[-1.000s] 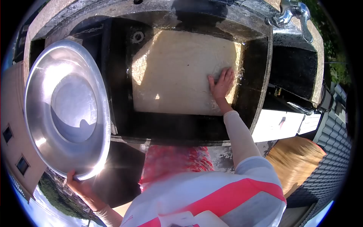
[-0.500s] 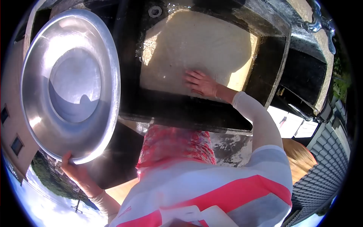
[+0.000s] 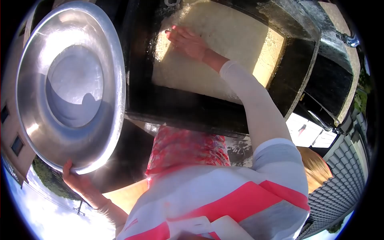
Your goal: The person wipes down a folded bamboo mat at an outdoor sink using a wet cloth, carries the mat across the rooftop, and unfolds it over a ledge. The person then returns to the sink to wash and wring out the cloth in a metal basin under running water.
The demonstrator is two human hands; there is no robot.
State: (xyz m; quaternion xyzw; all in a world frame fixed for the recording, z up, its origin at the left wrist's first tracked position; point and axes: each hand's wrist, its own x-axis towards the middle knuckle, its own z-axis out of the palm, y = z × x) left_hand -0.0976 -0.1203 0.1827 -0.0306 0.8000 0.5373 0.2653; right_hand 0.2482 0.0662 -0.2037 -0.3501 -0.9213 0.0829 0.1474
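A large round metal basin (image 3: 75,86) stands tilted on the left, its inside towards me. My left hand (image 3: 80,183) grips its lower rim, thumb on the inner side and the other fingers mostly hidden. In the dark sink (image 3: 184,106) lies a pale flat board (image 3: 224,48), wet and partly sunlit. My right hand (image 3: 188,43) is spread palm down over the board's upper left part, holding nothing, its fingers towards the left edge.
A metal tap (image 3: 350,40) is at the upper right, beside a second dark basin (image 3: 328,80). The sink's front edge (image 3: 192,127) runs before my red patterned apron. A round drain fitting shows at the top edge.
My right hand has swept from the board's right side across to its upper left. The view has shifted, with the sink now higher in it. My left hand still holds the basin.
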